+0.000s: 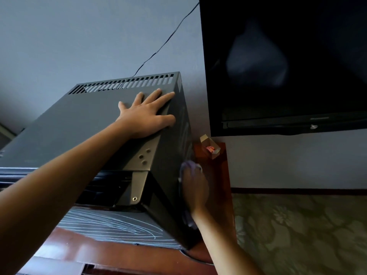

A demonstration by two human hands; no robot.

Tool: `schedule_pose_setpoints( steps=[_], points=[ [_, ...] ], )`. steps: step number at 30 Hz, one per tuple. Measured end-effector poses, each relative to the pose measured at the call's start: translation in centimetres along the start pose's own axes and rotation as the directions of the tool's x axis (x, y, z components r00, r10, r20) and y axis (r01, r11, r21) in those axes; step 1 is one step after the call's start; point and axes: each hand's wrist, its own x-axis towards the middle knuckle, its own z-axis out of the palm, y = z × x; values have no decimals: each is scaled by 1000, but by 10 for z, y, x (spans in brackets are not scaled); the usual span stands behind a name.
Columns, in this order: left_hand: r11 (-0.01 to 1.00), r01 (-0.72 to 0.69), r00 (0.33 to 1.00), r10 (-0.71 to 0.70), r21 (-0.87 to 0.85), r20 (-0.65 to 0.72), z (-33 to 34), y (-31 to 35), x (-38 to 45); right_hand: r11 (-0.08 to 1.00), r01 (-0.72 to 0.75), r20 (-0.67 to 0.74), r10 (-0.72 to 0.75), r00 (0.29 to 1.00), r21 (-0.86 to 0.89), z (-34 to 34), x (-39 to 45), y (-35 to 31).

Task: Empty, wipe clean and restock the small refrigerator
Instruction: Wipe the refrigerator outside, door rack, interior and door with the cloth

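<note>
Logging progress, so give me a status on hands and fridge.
Left hand flat on small black metal refrigerator. Right hand presses purple cloth to its side. Nothing blocking.

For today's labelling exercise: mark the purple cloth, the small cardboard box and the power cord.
purple cloth (188, 165): head view, bunched top edge above the right hand.
small cardboard box (211, 148): head view, its open top.
power cord (168, 39): head view, mid-length against the wall.
</note>
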Motion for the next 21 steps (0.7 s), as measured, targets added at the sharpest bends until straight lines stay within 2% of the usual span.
schedule_pose_setpoints(
  steps=[2,5,8,11,13,16,21],
  points=[
    [1000,0,1000,0,-5,-3,0,0,1,990,-77,45,83,996,-119,20,5,48],
    [1000,-6,1000,6,0,-11,1,-2,1,964,-52,99,81,992,-262,36,11,95],
    [1000,-7,1000,7,2,-11,1,-3,2,954,-271,165,290,943,-127,54,31,152],
    [1000,-8,1000,8,2,-14,0,-2,1,939,-343,204,341,918,-27,75,47,190],
    [1000,-8,1000,8,-2,-15,0,-2,1,949,-286,281,314,907,-136,61,41,164],
    [1000,-9,1000,9,-8,-15,0,-2,0,959,-264,234,282,930,-103,22,26,86],
    [1000,2,1000,-2,-2,-8,-1,0,-1,984,-128,165,148,975,-124,-31,28,-52]
  ],
)
